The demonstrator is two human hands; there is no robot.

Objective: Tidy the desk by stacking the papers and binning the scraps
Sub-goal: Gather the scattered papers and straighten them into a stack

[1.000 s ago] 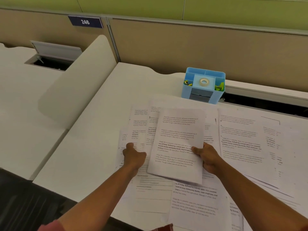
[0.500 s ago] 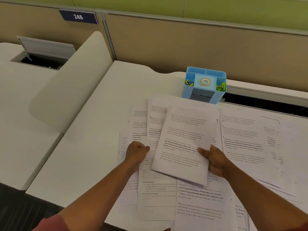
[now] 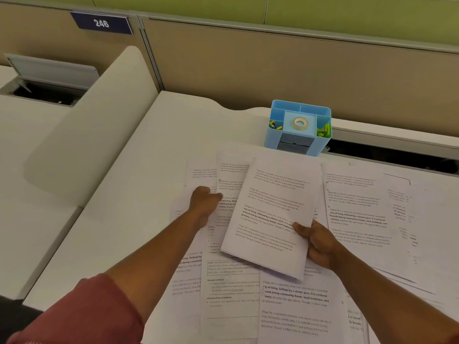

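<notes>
Currently I log a small stack of printed sheets (image 3: pixel 273 214) raised and tilted above the loose papers (image 3: pixel 295 309) spread over the white desk (image 3: pixel 149 170). Right hand (image 3: pixel 316 244) grips the stack at its right edge, thumb on top, fingers curled beneath. Left hand (image 3: pixel 205 202) rests on the scattered sheets just left of the stack, fingers curled at a page; whether they pinch it, I cannot tell. Blue organiser (image 3: pixel 298 127) stands behind the papers, tape roll (image 3: pixel 300 123) inside.
</notes>
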